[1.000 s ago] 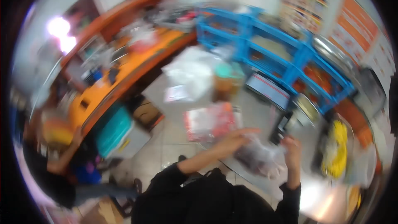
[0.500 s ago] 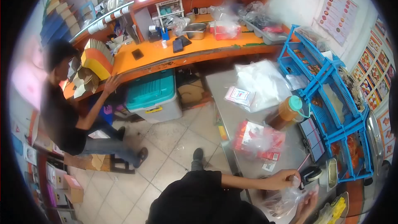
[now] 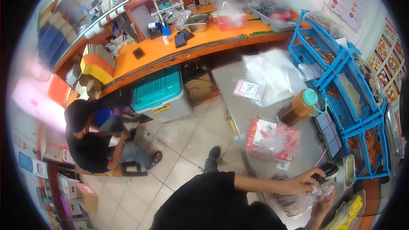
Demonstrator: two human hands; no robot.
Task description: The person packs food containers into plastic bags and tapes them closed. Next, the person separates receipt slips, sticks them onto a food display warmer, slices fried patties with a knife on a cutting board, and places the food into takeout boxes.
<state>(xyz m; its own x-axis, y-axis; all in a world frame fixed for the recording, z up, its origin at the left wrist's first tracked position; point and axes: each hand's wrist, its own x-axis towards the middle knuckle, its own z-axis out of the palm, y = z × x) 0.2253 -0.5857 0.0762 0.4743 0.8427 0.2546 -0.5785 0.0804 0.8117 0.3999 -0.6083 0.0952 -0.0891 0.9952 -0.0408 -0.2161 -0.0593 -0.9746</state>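
My left hand point(image 3: 306, 181) pinches the top of a clear plastic bag point(image 3: 294, 204) over the steel table. My right hand point(image 3: 324, 200) is closed on the gathered plastic just beside it. Brownish contents show through the bag, too blurred to name. Behind my hands lie a black-handled tool point(image 3: 329, 169) and a metal tray point(image 3: 349, 171). A red and white packet under plastic point(image 3: 272, 139) is on the table further left.
A bottle with a turquoise lid point(image 3: 298, 107), white plastic bags point(image 3: 272, 76) and blue racks point(image 3: 355, 102) stand beyond. A person point(image 3: 93, 145) sits at the left near a teal-lidded bin point(image 3: 157, 88). Yellow items point(image 3: 351, 211) lie at the lower right.
The view has swung and steadied. My hands have come together at the bag's top. The other person, who had an arm raised at the orange counter, now sits lower, hands in front.
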